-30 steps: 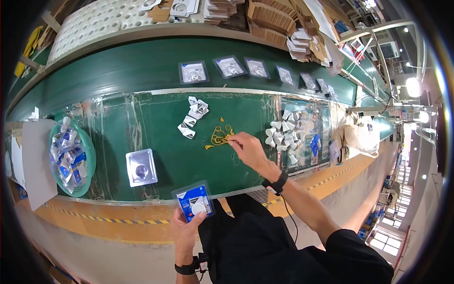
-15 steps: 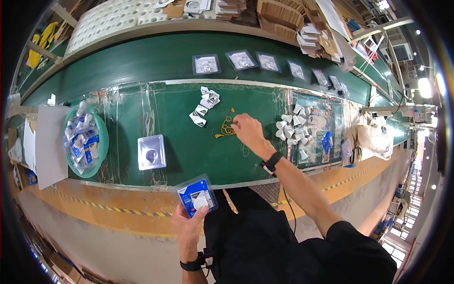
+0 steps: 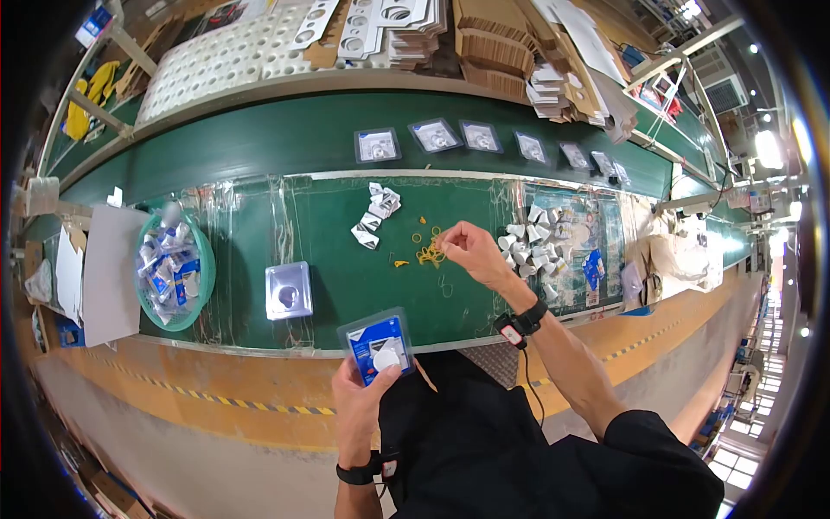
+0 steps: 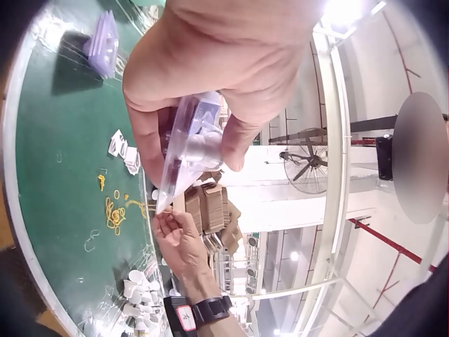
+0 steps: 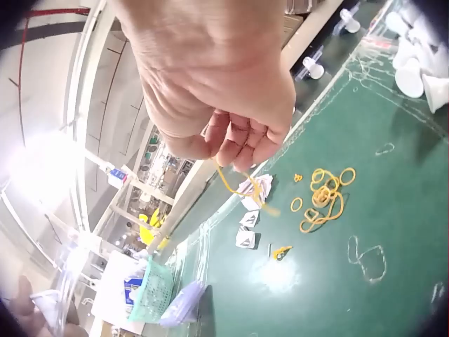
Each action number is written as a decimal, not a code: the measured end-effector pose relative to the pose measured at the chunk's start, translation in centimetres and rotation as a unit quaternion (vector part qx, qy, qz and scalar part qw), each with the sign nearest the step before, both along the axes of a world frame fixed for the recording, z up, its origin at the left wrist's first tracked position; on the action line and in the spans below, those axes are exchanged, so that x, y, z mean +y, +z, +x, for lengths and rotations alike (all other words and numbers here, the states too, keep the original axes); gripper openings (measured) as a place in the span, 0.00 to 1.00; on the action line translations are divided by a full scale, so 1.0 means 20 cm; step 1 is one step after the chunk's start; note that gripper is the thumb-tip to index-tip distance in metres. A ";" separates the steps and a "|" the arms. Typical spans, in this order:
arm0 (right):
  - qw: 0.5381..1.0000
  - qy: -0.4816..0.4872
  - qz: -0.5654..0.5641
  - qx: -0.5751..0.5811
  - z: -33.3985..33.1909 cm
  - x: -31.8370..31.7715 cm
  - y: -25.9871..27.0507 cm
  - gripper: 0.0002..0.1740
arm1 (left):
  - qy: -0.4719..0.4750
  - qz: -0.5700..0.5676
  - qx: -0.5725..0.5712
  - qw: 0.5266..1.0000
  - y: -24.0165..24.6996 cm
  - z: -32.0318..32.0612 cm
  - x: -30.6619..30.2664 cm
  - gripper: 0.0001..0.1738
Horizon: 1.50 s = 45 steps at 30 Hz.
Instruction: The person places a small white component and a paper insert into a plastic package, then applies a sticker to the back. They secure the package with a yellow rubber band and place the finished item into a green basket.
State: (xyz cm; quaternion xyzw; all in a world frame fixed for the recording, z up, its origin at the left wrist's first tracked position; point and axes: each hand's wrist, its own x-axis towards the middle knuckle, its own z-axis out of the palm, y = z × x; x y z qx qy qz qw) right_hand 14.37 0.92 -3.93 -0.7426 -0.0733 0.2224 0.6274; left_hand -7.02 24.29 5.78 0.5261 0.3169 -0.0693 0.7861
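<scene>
My left hand point(image 3: 356, 405) grips a clear blister pack with a blue card point(image 3: 373, 336) and a white round part, thumb pressed on the front; the left wrist view shows the pack edge-on. Over the table, my right hand point(image 3: 474, 253) pinches a yellow rubber band point(image 5: 228, 184) that dangles from its fingertips. Below it on the green tabletop lies a loose heap of yellow rubber bands point(image 5: 324, 196), with a few strays around it. Several small folded black-and-white paper pieces point(image 3: 377, 212) lie just beyond the heap.
At left stands a green basket point(image 3: 204, 290) of packaged pieces, and nearer sits a clear plastic shell point(image 3: 288, 291). White cone-shaped parts point(image 3: 529, 242) are heaped at right. A row of packs point(image 3: 435, 136) lies along the far strip, below a shelf of cardboard inserts point(image 3: 493, 52).
My right hand has come up off the rubber bands with one pinched in its fingers, and the heap lies differently. My left hand keeps hold of the blister pack.
</scene>
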 end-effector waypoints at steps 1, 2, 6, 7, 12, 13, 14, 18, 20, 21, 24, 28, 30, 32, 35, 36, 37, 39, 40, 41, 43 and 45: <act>0.999 -0.001 0.043 0.020 0.00 -0.01 0.01 0.08 | -0.014 -0.003 0.003 1.000 0.01 0.02 0.00 0.26; 0.996 0.000 0.085 0.041 -0.01 -0.02 0.04 0.08 | -0.028 -0.006 0.007 1.000 0.04 0.05 -0.01 0.26; 0.969 -0.021 0.192 0.157 -0.08 0.00 0.35 0.14 | -0.070 0.012 -0.011 0.997 0.09 0.12 -0.03 0.24; 0.962 -0.027 0.208 0.173 -0.10 0.02 0.44 0.17 | -0.083 0.016 -0.017 0.996 0.10 0.14 -0.03 0.24; 0.974 0.005 0.153 0.166 -0.05 0.01 0.41 0.27 | -0.112 0.037 -0.031 0.993 0.12 0.18 -0.06 0.23; 0.978 0.018 0.125 0.168 -0.04 -0.01 0.42 0.26 | -0.113 0.041 -0.030 0.992 0.11 0.18 -0.07 0.23; 0.980 0.034 0.095 0.171 -0.03 0.00 0.43 0.26 | -0.142 0.073 -0.038 0.986 0.10 0.19 -0.07 0.23; 0.978 0.199 -0.033 -0.050 -0.13 0.07 0.63 0.27 | -0.246 0.141 -0.052 0.958 0.10 0.17 -0.08 0.23; 0.939 0.286 -0.122 -0.149 -0.18 0.13 0.79 0.32 | -0.315 0.174 -0.075 0.930 0.12 0.18 -0.10 0.24; 0.910 0.327 -0.166 -0.196 -0.20 0.15 0.83 0.34 | -0.340 0.182 -0.074 0.920 0.16 0.19 -0.10 0.24; 0.868 0.396 -0.234 -0.186 -0.23 0.15 0.87 0.35 | -0.365 0.205 -0.102 0.902 0.23 0.19 -0.09 0.24; 0.900 0.372 -0.202 -0.107 -0.23 0.05 0.97 0.26 | -0.157 0.093 -0.160 0.970 0.19 0.04 -0.09 0.25; 0.928 0.332 -0.157 -0.066 -0.27 -0.07 0.95 0.23 | -0.011 -0.018 -0.160 0.987 0.17 0.00 -0.03 0.30; 0.956 0.278 -0.092 0.008 -0.33 -0.21 0.97 0.20 | 0.087 -0.110 -0.179 0.974 0.20 -0.01 0.01 0.30; 0.965 0.085 0.243 0.057 -0.42 -0.35 0.88 0.17 | 0.091 -0.134 -0.200 0.966 0.16 -0.05 -0.02 0.31; 0.940 0.028 0.323 0.103 -0.44 -0.39 0.85 0.15 | 0.078 -0.151 -0.206 0.964 0.15 -0.06 -0.05 0.31; 0.912 -0.010 0.360 0.197 -0.45 -0.43 0.84 0.14 | 0.081 -0.157 -0.219 0.960 0.17 -0.07 -0.07 0.31; 0.855 -0.031 0.381 0.350 -0.46 -0.48 0.71 0.12 | 0.085 -0.169 -0.248 0.950 0.26 -0.07 -0.12 0.33; 0.834 -0.016 0.367 0.411 -0.44 -0.50 0.55 0.12 | 0.064 -0.089 -0.239 0.965 0.33 -0.05 -0.14 0.30; 0.809 -0.003 0.351 0.471 -0.43 -0.51 0.45 0.13 | -0.039 -0.003 -0.216 0.976 0.38 -0.05 -0.14 0.29; 0.888 0.016 0.209 0.409 -0.35 -0.39 0.43 0.16 | -0.247 0.168 -0.162 0.940 0.44 -0.07 -0.15 0.26; 0.961 0.121 0.026 0.246 -0.30 -0.16 0.80 0.17 | -0.358 0.244 -0.172 0.884 0.47 0.00 -0.23 0.25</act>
